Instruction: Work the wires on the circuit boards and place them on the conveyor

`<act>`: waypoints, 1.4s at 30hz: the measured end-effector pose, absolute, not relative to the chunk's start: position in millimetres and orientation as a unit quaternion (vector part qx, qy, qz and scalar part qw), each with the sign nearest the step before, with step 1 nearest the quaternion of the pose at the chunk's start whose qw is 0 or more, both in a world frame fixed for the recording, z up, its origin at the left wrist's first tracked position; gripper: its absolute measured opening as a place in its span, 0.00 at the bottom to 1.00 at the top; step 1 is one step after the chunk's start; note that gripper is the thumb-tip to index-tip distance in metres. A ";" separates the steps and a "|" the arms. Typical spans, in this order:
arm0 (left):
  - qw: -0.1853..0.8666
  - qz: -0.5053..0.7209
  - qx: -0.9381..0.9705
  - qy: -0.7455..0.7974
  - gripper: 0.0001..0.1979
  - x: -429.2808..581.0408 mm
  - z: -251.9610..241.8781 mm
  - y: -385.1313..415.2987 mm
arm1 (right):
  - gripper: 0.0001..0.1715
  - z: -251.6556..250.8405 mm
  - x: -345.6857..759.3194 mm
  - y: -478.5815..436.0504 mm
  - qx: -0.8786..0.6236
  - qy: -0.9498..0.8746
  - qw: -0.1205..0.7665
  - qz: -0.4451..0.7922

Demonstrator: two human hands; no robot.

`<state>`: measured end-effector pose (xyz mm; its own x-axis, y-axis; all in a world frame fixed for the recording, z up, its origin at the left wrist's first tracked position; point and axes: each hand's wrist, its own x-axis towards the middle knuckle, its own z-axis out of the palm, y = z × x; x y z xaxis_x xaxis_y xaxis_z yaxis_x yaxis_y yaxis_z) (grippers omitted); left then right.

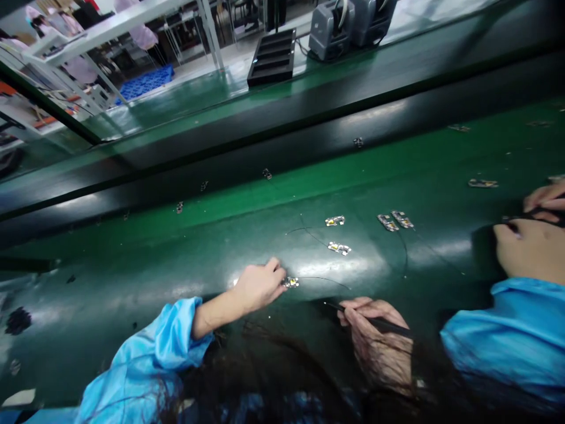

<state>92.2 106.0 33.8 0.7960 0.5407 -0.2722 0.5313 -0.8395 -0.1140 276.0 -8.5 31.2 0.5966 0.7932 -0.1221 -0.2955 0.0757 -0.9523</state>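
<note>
Your left hand (258,287) pinches a small circuit board (291,282) flat on the green belt (132,277); your right hand (375,333), at four o'clock of it, grips a dark tool (353,313).

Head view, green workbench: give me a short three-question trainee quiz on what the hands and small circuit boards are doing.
1. True or false: the left hand touches a small circuit board.
2. What does the right hand hold? A) thin black tool B) blue crate C) nothing
3. Whose is the hand at the right edge?

Key: 1 true. 2 A. 3 A co-worker in a blue sleeve, also gripping something dark and thin.
</note>
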 end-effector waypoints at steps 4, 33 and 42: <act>-0.039 0.086 -0.910 -0.404 0.21 56.9 26.6 49.9 | 0.11 23.1 255.5 -11.4 -0.590 -0.237 0.648 0.420; -0.217 0.032 -0.910 -0.352 0.27 36.7 15.3 4.4 | 0.07 1.8 224.2 -10.9 -0.693 -0.382 0.460 0.403; -0.232 0.067 -0.899 -0.365 0.27 38.3 23.4 7.5 | 0.06 -0.4 225.6 -12.1 -0.692 -0.389 0.447 0.412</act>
